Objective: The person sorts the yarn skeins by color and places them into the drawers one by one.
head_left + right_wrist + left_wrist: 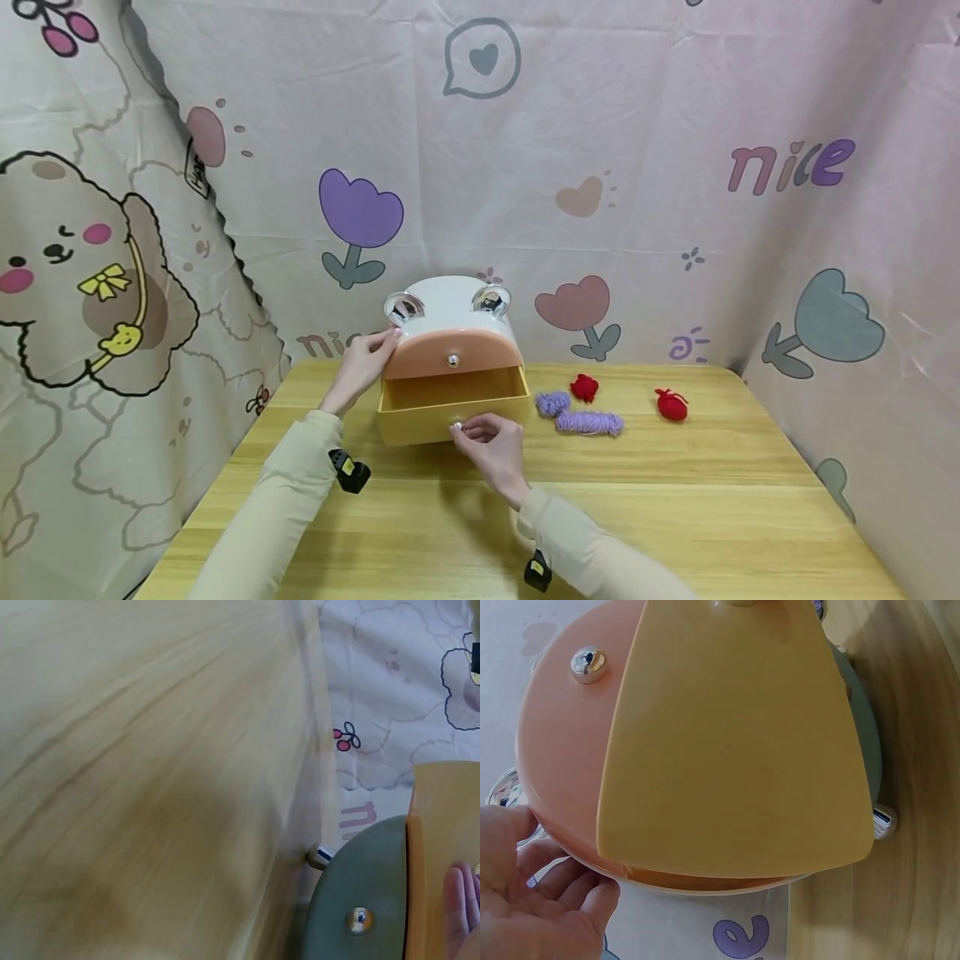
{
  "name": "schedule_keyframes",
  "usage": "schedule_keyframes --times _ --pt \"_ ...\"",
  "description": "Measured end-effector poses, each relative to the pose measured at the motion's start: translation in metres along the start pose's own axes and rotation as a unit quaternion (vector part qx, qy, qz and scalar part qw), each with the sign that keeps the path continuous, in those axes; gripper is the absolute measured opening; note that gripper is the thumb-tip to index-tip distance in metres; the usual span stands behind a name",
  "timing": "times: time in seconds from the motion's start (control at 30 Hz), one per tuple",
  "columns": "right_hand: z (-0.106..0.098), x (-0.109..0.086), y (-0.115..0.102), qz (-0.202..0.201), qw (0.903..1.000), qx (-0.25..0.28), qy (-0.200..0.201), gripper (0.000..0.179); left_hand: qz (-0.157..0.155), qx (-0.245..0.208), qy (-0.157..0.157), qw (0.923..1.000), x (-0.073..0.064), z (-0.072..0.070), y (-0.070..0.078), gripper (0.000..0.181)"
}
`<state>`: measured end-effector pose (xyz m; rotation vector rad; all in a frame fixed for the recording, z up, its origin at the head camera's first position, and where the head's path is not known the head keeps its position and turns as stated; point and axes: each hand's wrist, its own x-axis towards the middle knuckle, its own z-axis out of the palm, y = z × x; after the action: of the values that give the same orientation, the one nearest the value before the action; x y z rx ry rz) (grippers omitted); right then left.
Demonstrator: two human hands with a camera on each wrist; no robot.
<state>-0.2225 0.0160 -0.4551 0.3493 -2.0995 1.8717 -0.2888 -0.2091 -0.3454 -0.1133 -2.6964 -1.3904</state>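
Pinching the silver knob (458,426) of the pulled-out yellow drawer (414,427), your right hand (495,450) is at the front of the small cabinet (448,307), which stands toward the back of the table (675,500). Your left hand (366,362) holds the cabinet's upper left edge, beside the orange drawer (420,356). Just right of the cabinet lie two purple yarn bundles (588,423), with one red bundle (584,387) behind them and another farther right.

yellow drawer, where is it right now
In the head view, the yellow drawer is just left of centre, open below the orange panel, the right hand pinching its knob and purple yarn close by on the right.
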Motion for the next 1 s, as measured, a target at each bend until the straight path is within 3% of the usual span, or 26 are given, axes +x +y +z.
schedule_keyframes --times 1.0 --pt "-0.005 -0.015 -0.007 0.034 0.9984 0.044 -0.008 0.017 0.01 0.001 0.01 0.9999 -0.001 0.0 0.001 0.057"
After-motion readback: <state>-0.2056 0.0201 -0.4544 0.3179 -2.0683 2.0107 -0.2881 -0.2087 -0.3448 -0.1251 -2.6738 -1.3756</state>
